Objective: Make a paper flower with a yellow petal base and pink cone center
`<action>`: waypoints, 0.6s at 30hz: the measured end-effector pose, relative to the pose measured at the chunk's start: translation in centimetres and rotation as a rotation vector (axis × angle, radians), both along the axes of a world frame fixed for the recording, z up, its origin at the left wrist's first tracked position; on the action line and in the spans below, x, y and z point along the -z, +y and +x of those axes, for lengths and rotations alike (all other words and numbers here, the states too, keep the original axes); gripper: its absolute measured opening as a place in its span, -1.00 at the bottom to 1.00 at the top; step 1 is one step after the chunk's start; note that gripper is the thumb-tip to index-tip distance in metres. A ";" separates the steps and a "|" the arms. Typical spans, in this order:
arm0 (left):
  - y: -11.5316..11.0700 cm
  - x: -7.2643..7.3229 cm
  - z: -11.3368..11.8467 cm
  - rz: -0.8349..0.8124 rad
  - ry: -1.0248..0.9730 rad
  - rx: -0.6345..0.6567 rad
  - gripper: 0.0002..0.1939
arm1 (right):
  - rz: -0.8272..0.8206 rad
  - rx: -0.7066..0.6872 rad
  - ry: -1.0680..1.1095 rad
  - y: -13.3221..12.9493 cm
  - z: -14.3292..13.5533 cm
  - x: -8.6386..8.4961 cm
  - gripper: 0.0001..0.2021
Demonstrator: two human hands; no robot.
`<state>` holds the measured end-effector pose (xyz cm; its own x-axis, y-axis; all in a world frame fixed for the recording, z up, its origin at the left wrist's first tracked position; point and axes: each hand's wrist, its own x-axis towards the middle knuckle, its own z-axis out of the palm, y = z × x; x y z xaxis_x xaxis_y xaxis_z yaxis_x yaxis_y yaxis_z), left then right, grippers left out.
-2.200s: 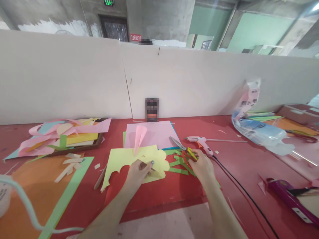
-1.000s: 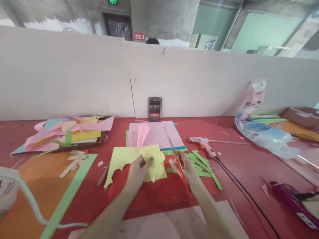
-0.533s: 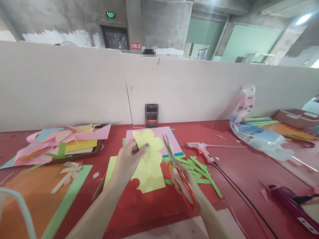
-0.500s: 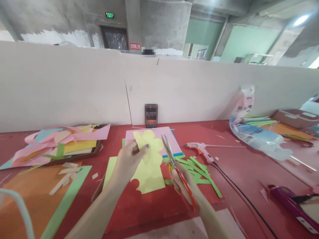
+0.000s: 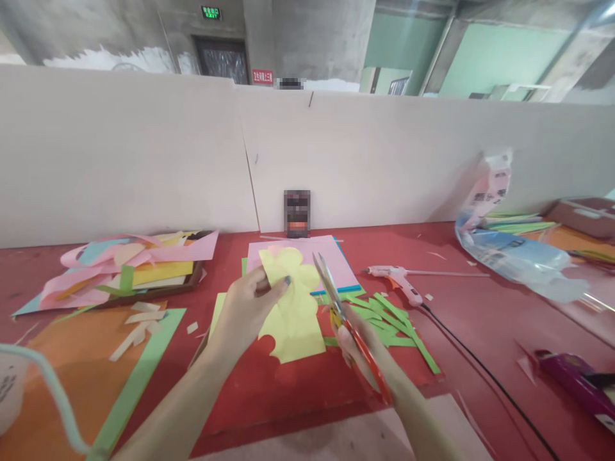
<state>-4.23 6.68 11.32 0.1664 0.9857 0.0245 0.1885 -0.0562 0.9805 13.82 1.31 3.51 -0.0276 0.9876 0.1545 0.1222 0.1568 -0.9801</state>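
Note:
My left hand [image 5: 250, 307] pinches a sheet of yellow paper [image 5: 298, 326] between thumb and fingers, holding it up above the red table. Rounded, petal-like lobes run along the sheet's upper and right edges, and a curved notch shows at its lower left. In my right hand [image 5: 358, 342] is a pair of scissors [image 5: 365, 352] with red handles. Their blades point up and away, slightly parted, just right of the paper's edge and apart from it. Behind the yellow sheet lie pink sheets [image 5: 339, 262]. Green paper strips [image 5: 384, 317] are scattered beyond my right hand.
A pink glue gun [image 5: 401, 282] with a black cord lies to the right. Farther right are a clear plastic bag [image 5: 519, 256] and a purple device [image 5: 576, 384]. On the left, a tray [image 5: 192, 278] holds coloured scraps, near orange paper [image 5: 62, 365]. A white partition [image 5: 144, 160] stands behind.
The view has shifted slightly, so most things sit a little higher and farther right. Both hands keep their hold on the yellow paper and the scissors.

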 end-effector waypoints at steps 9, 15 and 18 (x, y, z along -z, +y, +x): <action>-0.2 -0.4 0.2 -0.013 -0.023 0.019 -0.62 | -0.018 -0.028 -0.064 -0.1 0.2 -0.1 -0.52; -0.2 -0.1 0.5 -0.025 -0.052 0.041 -0.62 | -0.025 -0.039 -0.055 0.0 0.3 -0.2 -0.53; -0.1 0.0 0.5 -0.017 -0.048 0.047 -0.63 | -0.034 -0.034 -0.047 -0.1 0.3 -0.3 -0.52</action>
<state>-3.76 6.54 11.34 0.2114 0.9773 0.0166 0.1391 -0.0469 0.9892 14.13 1.26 3.79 -0.0682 0.9906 0.1189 0.1633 0.1286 -0.9781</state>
